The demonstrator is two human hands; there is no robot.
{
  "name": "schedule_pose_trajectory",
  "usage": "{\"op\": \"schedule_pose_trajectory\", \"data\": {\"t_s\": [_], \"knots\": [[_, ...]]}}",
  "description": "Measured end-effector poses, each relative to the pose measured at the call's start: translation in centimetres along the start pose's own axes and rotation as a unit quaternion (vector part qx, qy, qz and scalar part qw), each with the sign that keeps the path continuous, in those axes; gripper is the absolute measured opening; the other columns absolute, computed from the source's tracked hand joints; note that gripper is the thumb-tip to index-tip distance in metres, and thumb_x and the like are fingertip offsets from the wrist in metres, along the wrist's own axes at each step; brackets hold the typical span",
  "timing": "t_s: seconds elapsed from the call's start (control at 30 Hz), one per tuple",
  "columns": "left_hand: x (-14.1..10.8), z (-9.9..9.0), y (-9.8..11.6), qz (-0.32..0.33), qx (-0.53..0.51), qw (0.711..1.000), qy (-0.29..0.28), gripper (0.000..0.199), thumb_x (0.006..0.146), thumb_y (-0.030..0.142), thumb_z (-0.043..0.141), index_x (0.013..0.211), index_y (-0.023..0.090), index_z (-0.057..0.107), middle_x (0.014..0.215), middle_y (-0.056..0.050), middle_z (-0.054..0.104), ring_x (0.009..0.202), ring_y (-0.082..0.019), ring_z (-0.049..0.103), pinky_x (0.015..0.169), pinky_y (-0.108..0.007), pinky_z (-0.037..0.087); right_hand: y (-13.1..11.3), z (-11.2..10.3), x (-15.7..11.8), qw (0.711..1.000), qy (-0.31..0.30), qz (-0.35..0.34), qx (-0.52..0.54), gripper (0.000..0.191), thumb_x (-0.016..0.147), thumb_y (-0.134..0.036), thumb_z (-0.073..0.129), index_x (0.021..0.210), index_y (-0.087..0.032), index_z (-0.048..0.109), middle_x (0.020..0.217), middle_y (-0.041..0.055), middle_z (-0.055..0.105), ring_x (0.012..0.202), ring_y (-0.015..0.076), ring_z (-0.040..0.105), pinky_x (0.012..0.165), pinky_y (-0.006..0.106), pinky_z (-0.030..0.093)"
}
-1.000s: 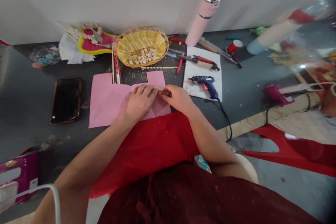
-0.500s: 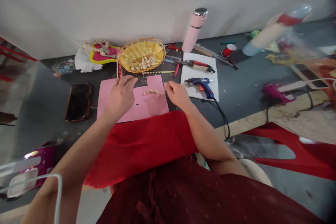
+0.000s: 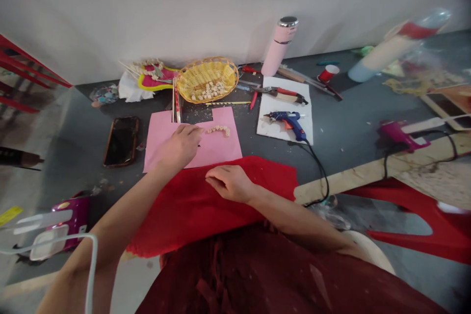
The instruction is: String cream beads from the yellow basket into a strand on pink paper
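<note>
My left hand (image 3: 183, 146) is over a pink sheet (image 3: 221, 149), its fingers bent and drawn together, tips beside a short curved row of small pale beige pieces (image 3: 219, 130). Closer to me, my right hand (image 3: 231, 183) is above a red cloth (image 3: 184, 216), with thumb and fingers pinched together. Whatever either hand might hold is too small or hidden to make out. Behind the sheet, a yellow wicker basket (image 3: 208, 71) contains several more pale pieces (image 3: 210, 91).
A blue glue gun (image 3: 290, 122) and pliers (image 3: 283, 94) lie on a white board (image 3: 267, 130) at right. A pink flask (image 3: 279, 49) stands behind. On the left are a phone (image 3: 121, 141) and a purple power block (image 3: 73, 218) with white plugs. A black cord (image 3: 324, 171) hangs over the table edge.
My right hand has come from the sheet's right edge toward me and leftward, over the red cloth. My left hand has dropped slightly nearer me. The whole view has shifted a little.
</note>
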State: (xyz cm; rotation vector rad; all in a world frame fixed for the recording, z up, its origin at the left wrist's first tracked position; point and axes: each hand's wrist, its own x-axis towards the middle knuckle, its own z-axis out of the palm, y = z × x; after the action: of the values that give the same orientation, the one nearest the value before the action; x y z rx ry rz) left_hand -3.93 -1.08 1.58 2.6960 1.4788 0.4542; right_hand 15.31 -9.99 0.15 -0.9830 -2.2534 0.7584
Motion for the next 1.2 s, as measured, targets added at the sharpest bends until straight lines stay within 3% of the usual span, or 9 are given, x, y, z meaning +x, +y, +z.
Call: {"op": "schedule_pose_trajectory", "data": {"t_s": [0.27, 0.47, 1.2], "knots": [[3.0, 1.5, -0.1, -0.040, -0.001, 0.999, 0.007, 0.029, 0.092, 0.024, 0.048, 0.112, 0.013, 0.065, 0.110, -0.012, 0.065, 0.106, -0.024, 0.056, 0.098, -0.040, 0.045, 1.0, 0.2, 0.2, 0.999, 0.020, -0.038, 0.032, 0.017, 0.095, -0.025, 0.047, 0.092, -0.020, 0.063, 0.089, 0.0044, 0.073, 0.081, 0.0145, 0.068, 0.073, 0.024, 0.050], [3.1, 1.8, 0.4, -0.077, 0.003, 0.997, -0.007, 0.026, 0.092, 0.027, 0.050, 0.105, 0.016, 0.069, 0.112, -0.010, 0.064, 0.105, -0.026, 0.054, 0.092, -0.038, 0.048, 1.3, 0.7, 0.1, 0.996, 0.043, -0.071, 0.021, 0.016, 0.094, -0.024, 0.049, 0.089, -0.018, 0.063, 0.086, 0.0032, 0.073, 0.077, 0.0137, 0.068, 0.070, 0.024, 0.049], [3.1, 2.7, 0.4, -0.077, 0.002, 0.997, 0.005, 0.024, 0.092, 0.026, 0.048, 0.100, 0.019, 0.070, 0.112, -0.009, 0.065, 0.102, -0.025, 0.057, 0.091, -0.039, 0.047, 1.4, 0.6, 0.2, 0.997, 0.011, -0.069, -0.014, 0.016, 0.095, -0.026, 0.048, 0.090, -0.019, 0.062, 0.086, 0.0021, 0.073, 0.078, 0.0131, 0.067, 0.071, 0.023, 0.046]]}}
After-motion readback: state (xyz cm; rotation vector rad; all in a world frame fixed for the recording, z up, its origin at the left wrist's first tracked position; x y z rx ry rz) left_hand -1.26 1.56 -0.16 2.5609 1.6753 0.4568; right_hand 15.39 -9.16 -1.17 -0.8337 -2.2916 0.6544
